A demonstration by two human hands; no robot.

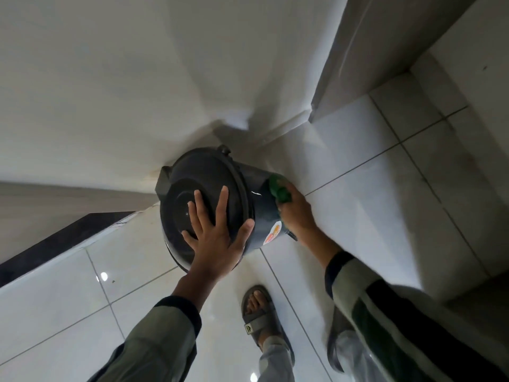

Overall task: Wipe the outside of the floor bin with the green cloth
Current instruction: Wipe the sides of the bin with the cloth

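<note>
White wall (124,78) fills the upper half of the view, meeting a glossy white tiled floor (371,188) below; a grey door frame (358,56) runs down at upper right. Dark grey floor bin (261,199) stands on the tiles in the corner, just beside the wall, seen from above with its domed lid (198,194) shut. Left hand (217,238) lies flat on the lid, fingers spread and palm down, thumb hooked over the lid's near rim: an open press, grasping nothing. Right hand (296,213) reaches down the bin's right side, its grip clenched on the green cloth (279,190). Cloth is bunched at the fingertips and pressed against the bin's outer wall, low on the right flank, beyond the knuckles and between the hand and the floor. A round white sticker (274,232) with orange and red print sits on the bin wall just inboard of the right wrist. Both arms wear grey-green sleeves with dark cuffs. One foot in a grey sandal (260,315) stands on the tile near the bin's base, between the two forearms.
</note>
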